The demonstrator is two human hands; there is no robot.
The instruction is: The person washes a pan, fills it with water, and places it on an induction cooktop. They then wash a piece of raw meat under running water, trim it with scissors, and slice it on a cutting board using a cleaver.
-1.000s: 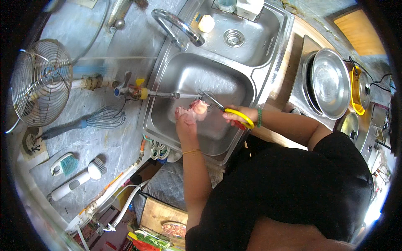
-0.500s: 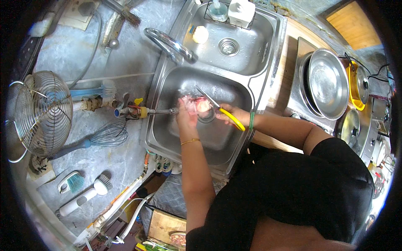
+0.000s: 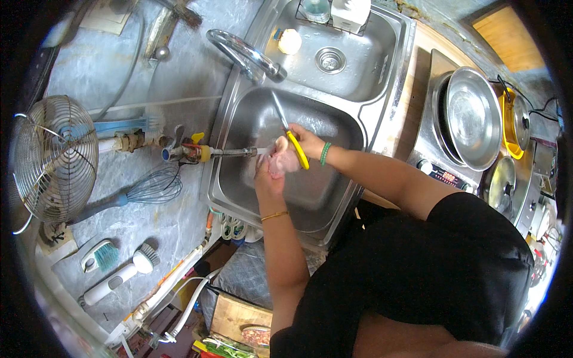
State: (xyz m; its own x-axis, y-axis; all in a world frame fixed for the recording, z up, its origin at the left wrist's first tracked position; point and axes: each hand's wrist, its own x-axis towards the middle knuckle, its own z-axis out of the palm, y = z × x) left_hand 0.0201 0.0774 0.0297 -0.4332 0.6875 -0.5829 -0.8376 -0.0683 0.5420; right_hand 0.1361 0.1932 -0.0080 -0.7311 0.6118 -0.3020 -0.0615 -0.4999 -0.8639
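- From my distant seat I am watching the left hand [image 3: 270, 179] holding a pale pink piece of meat [image 3: 285, 162], its fingers curling around the left side.
- The meat is hanging above the near basin [image 3: 322, 200] of the sink, sitting closer to that basin's left edge than to its right one.
- I am seeing the right hand [image 3: 307, 142] gripping the yellow-handled scissors [image 3: 296, 148] at the meat's right side, fingers wrapping near the top of the handle.
- The blades are pointing away from the body, toward the basin's far edge near its left corner, and showing as one narrow line. Where the handle is overlapping the meat, I cannot tell whether the two are touching.
- A green bracelet [image 3: 324, 153] is circling the right wrist and a yellow band [image 3: 274, 215] the left.
- A metal hose [image 3: 234, 153] is reaching in over the near basin's left edge, its end pointing at the meat.
- The tap [image 3: 256, 55] is arching at the sink's left rim, near where the two basins are meeting.
- In the far basin [image 3: 365, 73], a pale yellow scrubber [image 3: 290, 42] is lying near the left edge; a white box [image 3: 350, 15] is standing at the far edge.
- Beyond the sink's right edge, a metal pan [image 3: 474, 116] is resting on the cooker [image 3: 431, 172].
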